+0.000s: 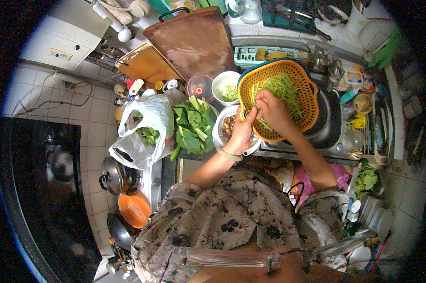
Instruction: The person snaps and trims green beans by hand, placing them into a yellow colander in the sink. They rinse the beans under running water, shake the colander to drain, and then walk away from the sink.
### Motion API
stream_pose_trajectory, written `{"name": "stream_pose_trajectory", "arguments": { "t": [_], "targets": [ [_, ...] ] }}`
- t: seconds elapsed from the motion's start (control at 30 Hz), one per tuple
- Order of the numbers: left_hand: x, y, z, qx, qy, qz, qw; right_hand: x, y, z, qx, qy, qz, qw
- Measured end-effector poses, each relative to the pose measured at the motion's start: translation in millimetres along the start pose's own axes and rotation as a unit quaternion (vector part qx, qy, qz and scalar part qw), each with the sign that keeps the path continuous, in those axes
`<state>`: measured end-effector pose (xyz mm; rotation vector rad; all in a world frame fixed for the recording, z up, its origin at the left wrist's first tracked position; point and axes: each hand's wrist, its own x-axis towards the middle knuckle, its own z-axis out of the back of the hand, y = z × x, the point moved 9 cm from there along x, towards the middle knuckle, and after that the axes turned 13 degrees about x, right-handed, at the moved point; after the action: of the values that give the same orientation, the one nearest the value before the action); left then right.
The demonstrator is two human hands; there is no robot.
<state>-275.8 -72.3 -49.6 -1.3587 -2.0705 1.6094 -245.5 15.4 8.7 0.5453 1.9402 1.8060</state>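
A yellow plastic colander (310, 122) with green stems (285, 92) in it rests over the sink, a dark blue rim showing beneath. My left hand (244, 129), with a pale bangle at the wrist, is at its left rim, thumb and fingers pinched at a thin green stem. My right hand (271, 109) reaches over the colander, its fingertips meeting the left thumb at the same stem. Left of the colander stand a white bowl (218, 79) with chopped green pieces and a white basket (218, 136) with brown pieces, possibly mushrooms, partly behind my left hand.
Leafy greens (195, 123) lie beside a white plastic bag (160, 116). Cutting boards (195, 39) lean at the back. The metal sink (329, 123) is on the right, a mint-green basket (246, 56) behind it. A lidded pot (115, 177) and an orange basin (133, 210) are at lower left.
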Motion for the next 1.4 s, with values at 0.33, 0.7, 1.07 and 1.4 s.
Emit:
{"name": "stream_pose_trajectory", "arguments": {
  "t": [0.33, 0.7, 1.07, 1.4],
  "targets": [
    [-1.4, 1.7, 2.5, -0.02, -0.003, 0.022, 1.0, 1.6, 8.7, 2.9, -0.074, -0.01, 0.022, 0.997],
    [0.1, -2.9, 5.6, -0.005, -0.021, 0.057, 0.998, 7.0, 28.2, -13.0, -0.152, 0.204, 0.113, 0.961],
    [6.1, 3.8, 10.8, -0.031, -0.013, 0.065, 0.997, -13.7, 37.8, -23.9, -0.269, 0.203, 0.15, 0.929],
    [4.0, -1.1, 12.0, -0.019, -0.04, 0.036, 0.998, -22.0, 22.7, -10.4, -0.276, 0.126, 0.076, 0.95]
  ]
}}
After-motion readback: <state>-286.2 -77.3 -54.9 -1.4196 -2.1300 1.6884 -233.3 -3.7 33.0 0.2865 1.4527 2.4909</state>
